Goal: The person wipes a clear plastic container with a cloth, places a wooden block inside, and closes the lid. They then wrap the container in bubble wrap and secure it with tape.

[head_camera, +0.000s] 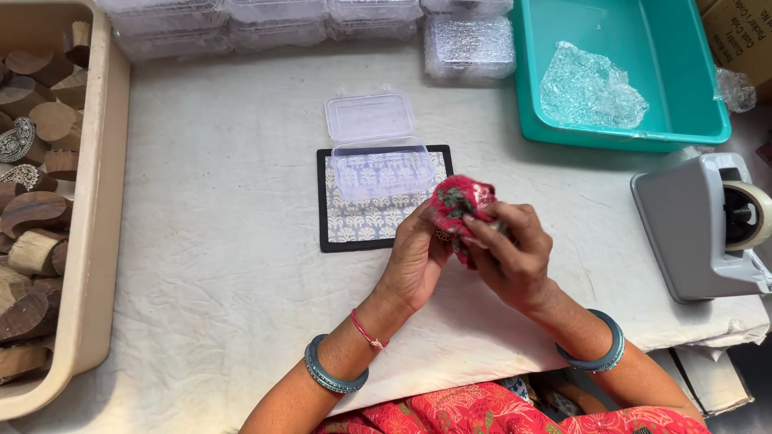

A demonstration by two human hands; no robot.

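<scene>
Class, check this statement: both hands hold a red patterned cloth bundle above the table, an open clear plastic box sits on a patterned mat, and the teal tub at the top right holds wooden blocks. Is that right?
Not quite. The head view shows the teal tub holding crumpled clear plastic; the wooden blocks lie in the beige bin on the left. The rest stands.

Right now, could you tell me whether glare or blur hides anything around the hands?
Head view: light is soft and even; the red cloth bundle between left hand and right hand is slightly soft; glare whitens the open clear box.
</scene>
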